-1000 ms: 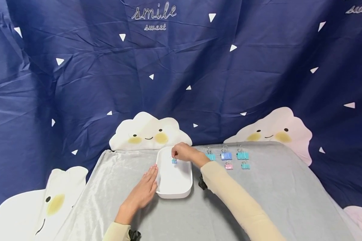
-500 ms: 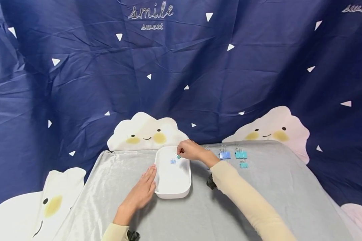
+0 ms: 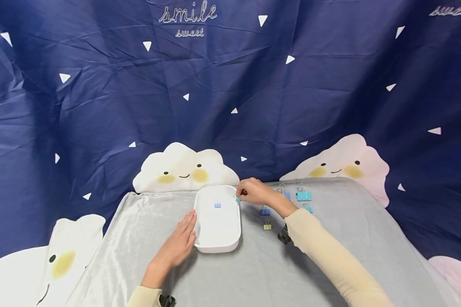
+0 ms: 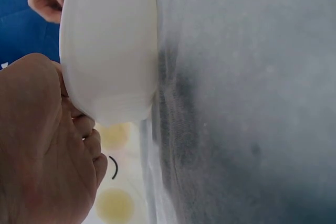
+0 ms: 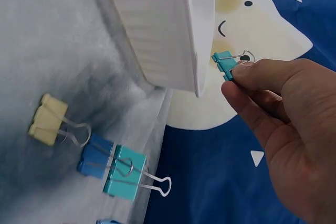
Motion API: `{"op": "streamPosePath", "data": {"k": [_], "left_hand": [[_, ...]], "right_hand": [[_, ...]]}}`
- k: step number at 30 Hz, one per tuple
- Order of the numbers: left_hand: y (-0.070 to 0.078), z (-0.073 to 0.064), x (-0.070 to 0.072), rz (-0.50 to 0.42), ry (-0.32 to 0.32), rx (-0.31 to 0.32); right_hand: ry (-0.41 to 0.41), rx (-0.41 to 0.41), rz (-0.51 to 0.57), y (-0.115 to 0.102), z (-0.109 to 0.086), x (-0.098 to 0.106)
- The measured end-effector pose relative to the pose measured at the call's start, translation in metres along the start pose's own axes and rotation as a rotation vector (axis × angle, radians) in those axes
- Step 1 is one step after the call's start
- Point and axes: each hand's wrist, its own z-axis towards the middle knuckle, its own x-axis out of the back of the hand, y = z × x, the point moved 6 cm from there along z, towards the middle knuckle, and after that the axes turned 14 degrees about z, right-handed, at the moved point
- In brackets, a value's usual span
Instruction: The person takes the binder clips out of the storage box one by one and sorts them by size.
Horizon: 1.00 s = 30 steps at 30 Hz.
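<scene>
A small teal binder clip (image 5: 224, 63) is pinched between the thumb and fingers of my right hand (image 3: 253, 192), up at the right rim of a white tray (image 3: 217, 234). In the right wrist view that hand (image 5: 294, 108) is beside the tray's edge, with the clip's wire handle toward the fingers. One small blue binder clip (image 3: 217, 205) lies inside the tray. My left hand (image 3: 180, 238) rests with straight fingers along the tray's left side; its palm (image 4: 42, 140) shows in the left wrist view.
Right of the tray, several binder clips lie on the grey cloth: a yellow one (image 3: 267, 226), a blue one (image 3: 265, 211), a larger teal one (image 3: 303, 195) and a small teal one (image 3: 308, 208). My right forearm partly covers this group. A navy curtain (image 3: 215, 85) hangs behind.
My right hand has moved from over the tray's middle to its right rim, carrying the teal clip. The blue clip stays in the tray. The left hand keeps its place.
</scene>
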Motion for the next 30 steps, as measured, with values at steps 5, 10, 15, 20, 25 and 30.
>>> {"op": "streamPosePath", "data": {"k": [5, 10, 15, 20, 25, 30], "left_hand": [[-0.001, 0.000, -0.001, 0.006, 0.004, 0.002], [-0.001, -0.001, 0.000, -0.002, 0.014, 0.004], [0.000, -0.002, 0.000, -0.019, 0.010, 0.018], [0.000, -0.002, -0.001, -0.028, 0.006, 0.021], [-0.002, -0.003, -0.003, -0.040, -0.012, 0.033], [-0.002, -0.002, -0.004, -0.041, -0.024, 0.030]], "right_hand": [[0.019, -0.034, 0.040, 0.004, -0.015, 0.009], [0.053, -0.037, 0.051, 0.005, -0.032, 0.018], [0.073, -0.036, 0.066, 0.009, -0.051, 0.025], [0.101, -0.016, 0.053, 0.014, -0.068, 0.029], [0.108, -0.046, 0.066, 0.019, -0.084, 0.031], [0.116, -0.119, 0.074, 0.029, -0.103, 0.033]]}}
